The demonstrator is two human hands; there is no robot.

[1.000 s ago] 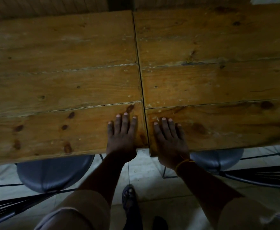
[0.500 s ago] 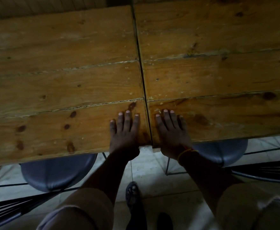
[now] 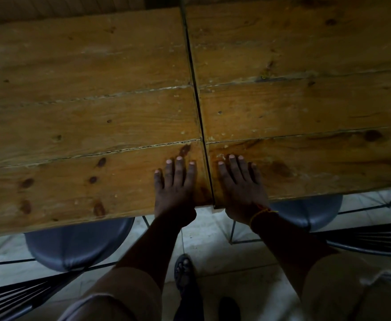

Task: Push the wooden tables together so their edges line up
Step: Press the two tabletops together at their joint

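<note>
Two plank-topped wooden tables stand side by side: the left table [image 3: 74, 112] and the right table [image 3: 305, 100]. A thin dark seam [image 3: 199, 112] runs between them. At the seam their near edges are almost level, with the right table's corner sticking out slightly toward me. My left hand [image 3: 175, 191] lies flat on the left table's near right corner. My right hand [image 3: 240, 188], with an orange thread at the wrist, lies flat on the right table's near left corner. Neither hand holds anything.
A grey round stool [image 3: 74, 244] is tucked under the left table and another grey stool [image 3: 310, 209] under the right. Black wire chairs [image 3: 363, 239] flank me on both sides. My sandalled foot [image 3: 184, 272] stands on the pale tiled floor.
The right table's near edge has slid away from me, so the step at the seam has shrunk to almost nothing. Both hands stayed flat on their corners.
</note>
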